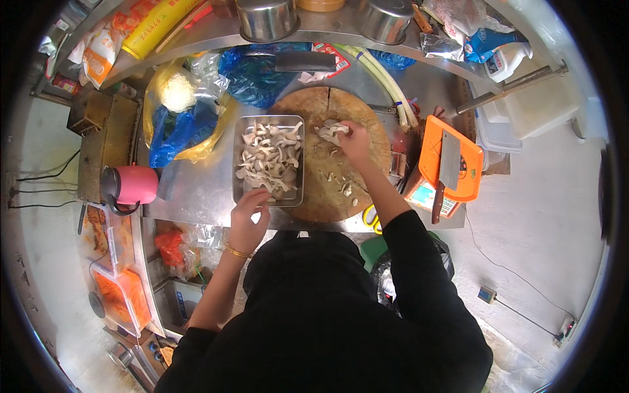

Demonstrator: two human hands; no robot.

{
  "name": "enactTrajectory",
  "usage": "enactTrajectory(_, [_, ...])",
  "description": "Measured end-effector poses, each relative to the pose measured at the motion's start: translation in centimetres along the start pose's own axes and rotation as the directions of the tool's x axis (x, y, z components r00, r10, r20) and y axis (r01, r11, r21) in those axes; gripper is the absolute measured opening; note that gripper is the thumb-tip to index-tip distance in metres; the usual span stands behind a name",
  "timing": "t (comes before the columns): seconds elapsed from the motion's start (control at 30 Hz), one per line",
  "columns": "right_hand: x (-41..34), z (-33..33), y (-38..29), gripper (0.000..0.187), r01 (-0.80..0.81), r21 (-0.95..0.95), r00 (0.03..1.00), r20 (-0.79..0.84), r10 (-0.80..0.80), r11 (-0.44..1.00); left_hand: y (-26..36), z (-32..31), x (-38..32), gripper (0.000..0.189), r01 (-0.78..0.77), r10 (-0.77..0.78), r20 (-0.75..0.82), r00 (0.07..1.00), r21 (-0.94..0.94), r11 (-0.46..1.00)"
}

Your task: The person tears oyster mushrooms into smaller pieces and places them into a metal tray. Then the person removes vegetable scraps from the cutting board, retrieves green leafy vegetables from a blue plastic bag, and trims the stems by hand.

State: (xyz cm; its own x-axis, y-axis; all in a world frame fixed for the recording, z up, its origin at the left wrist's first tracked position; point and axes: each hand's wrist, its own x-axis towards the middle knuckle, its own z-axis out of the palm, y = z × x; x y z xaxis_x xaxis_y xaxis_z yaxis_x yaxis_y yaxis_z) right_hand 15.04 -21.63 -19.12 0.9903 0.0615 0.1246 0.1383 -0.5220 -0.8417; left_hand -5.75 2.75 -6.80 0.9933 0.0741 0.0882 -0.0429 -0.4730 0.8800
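Note:
A steel tray point(238, 191) holds a heap of torn oyster mushrooms point(270, 154). Its right side rests against or over a round wooden chopping board point(314, 206). My left hand point(249, 216) is at the tray's front rim, thumb and fingers curved into a loop. A small pale piece shows by its fingertips; whether they grip it is unclear. On the far part of the board, my right hand point(356, 142) pinches an oyster mushroom cluster point(330, 130). Small mushroom scraps point(347, 189) lie scattered on the wood closer to me.
A cleaver point(449, 162) lies across an orange tray point(471, 189) on a scale point(421, 194) at right. Yellow-handled scissors point(372, 221) sit by the board's front edge. Leeks point(385, 81) lie behind it. Left stand a pink kettle point(132, 184) and a yellow bag point(209, 142).

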Motion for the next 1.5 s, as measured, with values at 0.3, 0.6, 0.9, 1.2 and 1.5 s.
enactTrajectory(0.3, [-5.4, -8.1, -12.7, 0.025, -0.481, 0.876, 0.839, 0.475, 0.266, -0.046, 4.9, 4.7, 4.7, 0.064, 0.385, -0.258, 0.286, 0.923, -0.652, 0.654])
enactTrajectory(0.6, [-10.9, -8.3, -17.7, 0.025, -0.54, 0.759, 0.83, 0.553, -0.077, -0.363, 9.3, 4.2, 7.0, 0.058, 0.192, 0.08, 0.323, 0.943, -0.726, 0.66])
enactTrajectory(0.9, [-11.9, -9.6, -18.2, 0.031, -0.647, 0.741, 0.744, 0.665, 0.059, -0.18, 9.2, 3.5, 6.7, 0.057, -0.037, 0.23, 0.158, 0.96, -0.745, 0.666])
enactTrajectory(1.2, [-12.1, -9.0, -18.7, 0.02, -0.021, 0.602, 0.999, -0.023, 0.043, 0.798, 8.7, 3.4, 6.9, 0.037, 0.127, 0.009, 0.176, 0.984, -0.746, 0.654])
enactTrajectory(1.5, [-11.1, -9.5, -18.9, 0.02, 0.0, 0.518, 1.0, 0.019, -0.011, 0.855, 10.2, 3.1, 6.6, 0.025, 0.414, -0.169, 0.384, 0.908, -0.751, 0.514])
